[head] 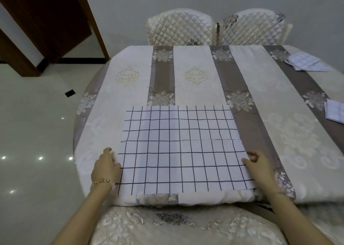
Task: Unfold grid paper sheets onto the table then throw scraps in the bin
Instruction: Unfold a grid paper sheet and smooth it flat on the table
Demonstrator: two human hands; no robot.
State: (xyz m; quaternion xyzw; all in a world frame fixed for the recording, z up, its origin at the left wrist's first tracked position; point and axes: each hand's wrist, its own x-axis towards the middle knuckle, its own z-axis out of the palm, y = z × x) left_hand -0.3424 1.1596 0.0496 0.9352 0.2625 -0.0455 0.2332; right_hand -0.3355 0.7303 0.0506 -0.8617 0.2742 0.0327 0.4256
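Note:
A large white sheet of grid paper (182, 148) with dark lines lies unfolded and flat near the front edge of the table (270, 103). My left hand (107, 167) pinches its left edge, a gold bracelet on the wrist. My right hand (258, 161) pinches the right edge of the same sheet. Two folded grid paper pieces lie on the table's right side: one far back (305, 64) and one at the frame's right edge (335, 113).
The table wears a striped beige and brown floral cloth. Two quilted chairs (179, 27) stand behind it against the wall. A padded chair back (167, 224) is right in front of me. Glossy floor and a dark wooden door (46, 21) lie to the left.

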